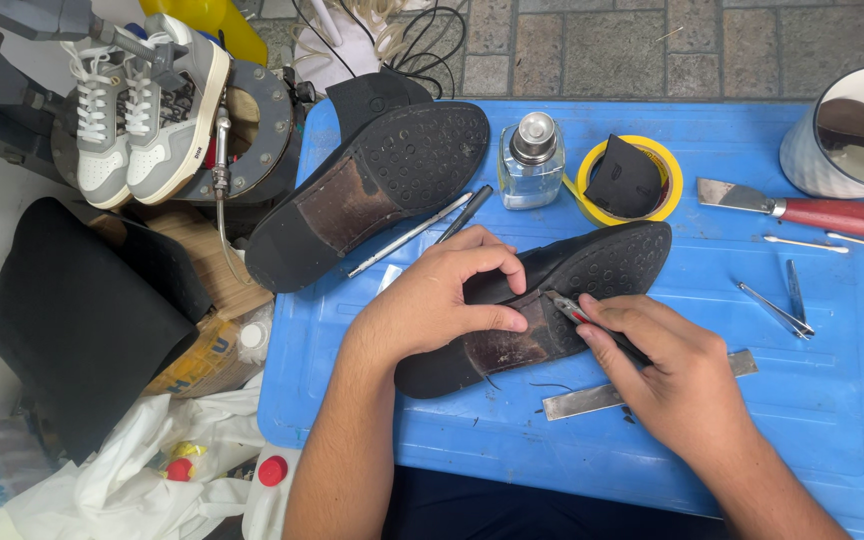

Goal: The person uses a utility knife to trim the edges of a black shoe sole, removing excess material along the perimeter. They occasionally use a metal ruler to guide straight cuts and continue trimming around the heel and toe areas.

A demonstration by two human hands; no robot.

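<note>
black shoe (pixel 592 268) sole-up, worn brown mid | L hand (pixel 442 300) grips it | R hand (pixel 672 375) pinches pliers (pixel 574 312), prob.

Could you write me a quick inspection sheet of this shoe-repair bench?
Surface: blue plastic lid, scuffed.
Job's things: black shoe, sole up, steadied by left hand; right hand holds small pliers at the sole.
Clutter: second shoe, glass bottle, yellow tape roll, red-handled scraper, tweezers, metal strip.
Fingers: both hands busy.
Cables: black cords behind.
Surroundings: grey sneakers, paved ground.
</note>
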